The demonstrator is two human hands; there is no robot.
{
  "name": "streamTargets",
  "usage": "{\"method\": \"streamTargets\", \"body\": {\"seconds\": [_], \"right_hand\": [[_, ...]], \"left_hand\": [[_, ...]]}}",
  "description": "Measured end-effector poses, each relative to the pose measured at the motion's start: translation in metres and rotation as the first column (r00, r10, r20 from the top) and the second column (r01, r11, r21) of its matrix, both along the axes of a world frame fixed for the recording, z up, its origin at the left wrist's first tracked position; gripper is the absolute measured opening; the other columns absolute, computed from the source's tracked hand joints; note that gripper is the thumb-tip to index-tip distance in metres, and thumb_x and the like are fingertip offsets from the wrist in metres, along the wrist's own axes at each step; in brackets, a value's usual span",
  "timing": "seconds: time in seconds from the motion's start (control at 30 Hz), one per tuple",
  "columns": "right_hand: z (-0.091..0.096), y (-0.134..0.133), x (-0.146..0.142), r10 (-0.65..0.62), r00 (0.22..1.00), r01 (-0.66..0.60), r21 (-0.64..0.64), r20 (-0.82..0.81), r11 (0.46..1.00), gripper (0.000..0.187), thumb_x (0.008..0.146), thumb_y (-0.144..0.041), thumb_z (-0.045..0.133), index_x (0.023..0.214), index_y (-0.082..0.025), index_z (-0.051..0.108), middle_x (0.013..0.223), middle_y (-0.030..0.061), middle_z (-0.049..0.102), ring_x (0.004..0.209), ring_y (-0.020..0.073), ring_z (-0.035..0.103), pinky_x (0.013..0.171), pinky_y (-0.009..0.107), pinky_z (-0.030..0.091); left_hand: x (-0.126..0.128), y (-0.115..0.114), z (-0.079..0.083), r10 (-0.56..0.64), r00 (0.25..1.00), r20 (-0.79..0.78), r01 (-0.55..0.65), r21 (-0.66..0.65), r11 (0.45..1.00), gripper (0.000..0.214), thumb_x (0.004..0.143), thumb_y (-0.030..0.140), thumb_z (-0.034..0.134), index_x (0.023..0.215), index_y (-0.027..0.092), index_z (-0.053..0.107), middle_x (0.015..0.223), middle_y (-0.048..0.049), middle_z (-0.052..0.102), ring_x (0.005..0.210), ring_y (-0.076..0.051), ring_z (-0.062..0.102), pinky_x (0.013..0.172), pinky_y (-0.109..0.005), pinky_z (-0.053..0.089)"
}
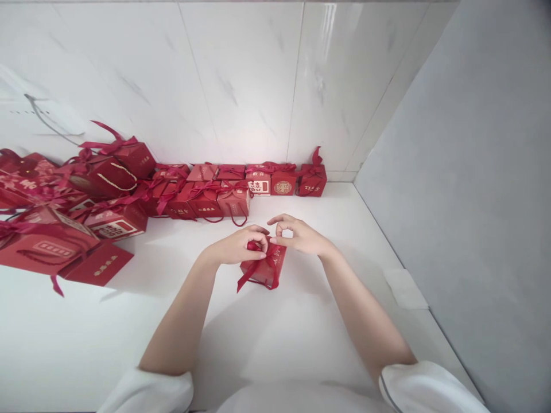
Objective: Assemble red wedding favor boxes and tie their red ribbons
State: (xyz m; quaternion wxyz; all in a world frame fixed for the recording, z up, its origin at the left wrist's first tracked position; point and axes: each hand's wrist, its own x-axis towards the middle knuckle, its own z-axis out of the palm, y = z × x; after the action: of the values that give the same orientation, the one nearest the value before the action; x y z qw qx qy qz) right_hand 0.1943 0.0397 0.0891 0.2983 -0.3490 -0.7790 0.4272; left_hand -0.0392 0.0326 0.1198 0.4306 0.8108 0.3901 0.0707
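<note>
A small red gift box (279,265) with pale lettering sits on the white table in front of me. Around its top runs a red ribbon (246,280), one tail hanging down the left side. My left hand (243,245) pinches the ribbon between thumb and forefinger, and a red loop shows inside the curl of the fingers. At the box's upper right edge, my right hand (301,234) has thumb and forefinger closed in a ring, close to the ribbon. Whatever lies between those right fingertips is too small to see.
Ribboned red boxes (202,201) stand in rows along the tiled wall (249,80). Larger red boxes (43,244) crowd the left side. On the right, a grey panel (473,172) borders the table, with a white folded sheet (405,288) beside it.
</note>
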Motion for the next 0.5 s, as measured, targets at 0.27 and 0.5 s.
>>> {"method": "streamTargets", "body": {"seconds": [0.27,0.5], "right_hand": [[-0.01,0.007,-0.001,-0.042,0.998,0.04,-0.054,-0.044,0.998,0.024,0.086,-0.041,0.063,0.1,-0.022,0.057,0.107,0.0026,0.063,0.097,0.0167,0.062,0.089,0.033,0.046],[0.015,-0.003,0.012,-0.09,0.974,0.119,-0.129,0.209,0.985,0.046,0.093,-0.061,0.043,0.078,-0.02,0.058,0.079,-0.0007,0.057,0.07,0.0143,0.05,0.066,0.028,0.04]], "left_hand": [[-0.004,0.002,0.002,-0.017,1.0,0.004,0.018,-0.065,0.998,0.023,0.083,0.044,0.064,0.089,0.022,0.068,0.115,-0.0062,0.058,0.102,-0.024,0.059,0.091,-0.036,0.046],[0.003,-0.003,0.005,0.124,0.992,0.034,-0.122,-0.055,0.991,0.033,0.079,0.054,0.066,0.084,0.021,0.067,0.123,-0.0082,0.057,0.122,-0.031,0.053,0.086,-0.036,0.05]]}}
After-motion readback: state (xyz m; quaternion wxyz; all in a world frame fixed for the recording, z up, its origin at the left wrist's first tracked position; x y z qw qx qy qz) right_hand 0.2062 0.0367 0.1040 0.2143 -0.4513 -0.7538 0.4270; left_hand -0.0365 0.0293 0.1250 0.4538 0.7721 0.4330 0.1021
